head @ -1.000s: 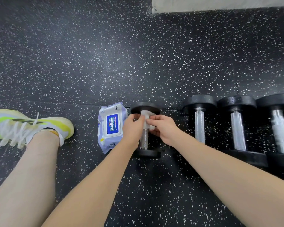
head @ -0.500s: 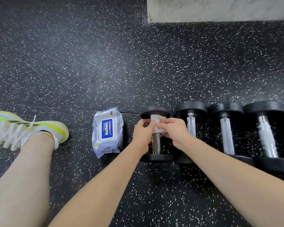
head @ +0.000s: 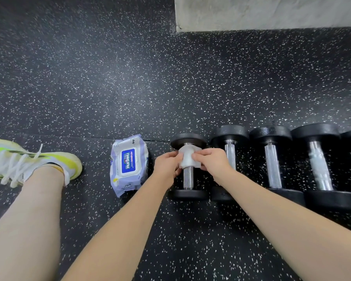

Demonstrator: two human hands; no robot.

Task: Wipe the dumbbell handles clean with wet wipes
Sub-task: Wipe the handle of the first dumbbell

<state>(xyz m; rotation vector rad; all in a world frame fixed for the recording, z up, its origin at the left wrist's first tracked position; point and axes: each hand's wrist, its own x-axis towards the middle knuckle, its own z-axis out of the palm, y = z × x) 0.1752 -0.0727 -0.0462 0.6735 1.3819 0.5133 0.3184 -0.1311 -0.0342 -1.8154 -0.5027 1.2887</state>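
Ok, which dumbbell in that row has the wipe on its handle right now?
The leftmost dumbbell, next to the wipes pack. Both hands pinch a white wipe around the top of its handle; the others' handles are bare.

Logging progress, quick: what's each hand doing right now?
Left hand: pinching the wipe on the dumbbell handle.
Right hand: pinching the same wipe.

Small black dumbbell (head: 187,194) lying on the floor, leftmost in a row of dumbbells (head: 272,159), metal handle (head: 188,177) pointing away. White wet wipe (head: 187,158) wrapped around the far end of the handle. Wipes pack (head: 128,164) flat just left.
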